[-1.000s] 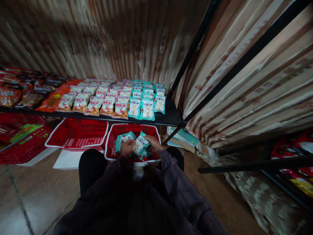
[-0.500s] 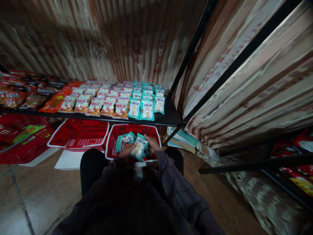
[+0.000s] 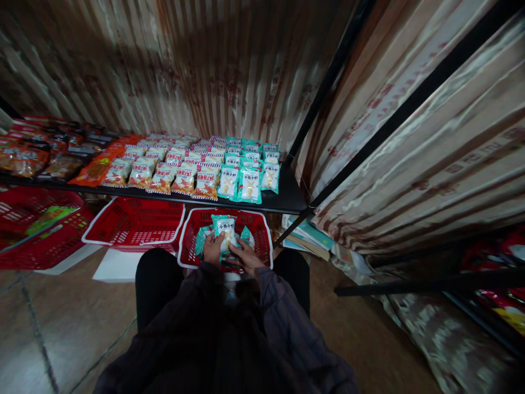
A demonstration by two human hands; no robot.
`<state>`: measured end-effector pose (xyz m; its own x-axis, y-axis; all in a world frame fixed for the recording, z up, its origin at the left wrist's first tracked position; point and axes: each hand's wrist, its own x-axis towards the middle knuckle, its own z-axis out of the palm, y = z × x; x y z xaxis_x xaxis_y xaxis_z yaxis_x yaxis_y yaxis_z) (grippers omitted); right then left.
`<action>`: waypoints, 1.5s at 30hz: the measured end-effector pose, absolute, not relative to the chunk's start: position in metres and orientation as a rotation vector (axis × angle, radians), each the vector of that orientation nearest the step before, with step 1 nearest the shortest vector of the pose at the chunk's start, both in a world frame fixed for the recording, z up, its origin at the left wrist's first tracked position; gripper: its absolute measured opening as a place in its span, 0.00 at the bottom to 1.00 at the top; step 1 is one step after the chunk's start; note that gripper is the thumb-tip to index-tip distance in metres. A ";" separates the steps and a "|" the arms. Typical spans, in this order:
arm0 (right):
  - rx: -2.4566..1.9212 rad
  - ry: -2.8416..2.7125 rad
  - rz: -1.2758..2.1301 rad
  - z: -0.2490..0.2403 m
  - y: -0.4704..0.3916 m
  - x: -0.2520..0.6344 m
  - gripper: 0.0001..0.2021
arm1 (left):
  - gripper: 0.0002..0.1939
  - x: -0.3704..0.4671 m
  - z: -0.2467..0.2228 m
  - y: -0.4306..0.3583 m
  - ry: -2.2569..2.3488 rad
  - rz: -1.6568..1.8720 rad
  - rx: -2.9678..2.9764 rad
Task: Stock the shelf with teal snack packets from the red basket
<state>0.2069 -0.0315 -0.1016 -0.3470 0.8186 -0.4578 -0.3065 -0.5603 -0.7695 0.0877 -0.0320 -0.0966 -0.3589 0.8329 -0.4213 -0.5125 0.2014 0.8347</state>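
Between my hands, above a red shopping basket, is a teal and white snack bag, tilted up with its printed front towards me. My left hand grips its left edge, thumb on the front. The fingers of my right hand close on its lower right side. Inside the basket, more teal snack bags lie around and partly behind my hands. On the black shelf just beyond, several matching teal bags stand in rows at the right end.
Orange and white snack bags fill the shelf's middle, with an orange packet and dark packets farther left. A second red basket and a third basket stand at left. A black shelf post and books are at right.
The snack bag in my hands has moved up and left and turned more upright. My right hand has shifted down and left, lower along the bag.
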 end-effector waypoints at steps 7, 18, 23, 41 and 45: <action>-1.156 -0.642 1.867 -0.103 -0.031 0.205 0.21 | 0.23 0.079 -0.078 -0.025 1.307 1.391 0.391; -1.298 -0.649 1.860 -0.096 -0.024 0.218 0.21 | 0.10 0.059 -0.072 -0.003 1.392 1.427 0.260; -1.303 -0.363 1.720 -0.102 -0.029 0.212 0.19 | 0.09 0.062 -0.077 -0.005 1.418 1.462 0.191; -1.292 -0.443 1.784 -0.096 -0.040 0.193 0.17 | 0.15 0.064 -0.070 -0.006 1.400 1.554 0.216; -1.289 -0.507 1.783 -0.093 -0.044 0.189 0.17 | 0.13 0.063 -0.070 -0.003 1.510 1.591 0.174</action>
<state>0.1887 -0.0443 -0.0928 -0.1017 0.8202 -0.5629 -0.4009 -0.5517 -0.7314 0.0626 -0.0030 -0.0701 -0.5789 0.6708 -0.4636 -0.4983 0.1590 0.8523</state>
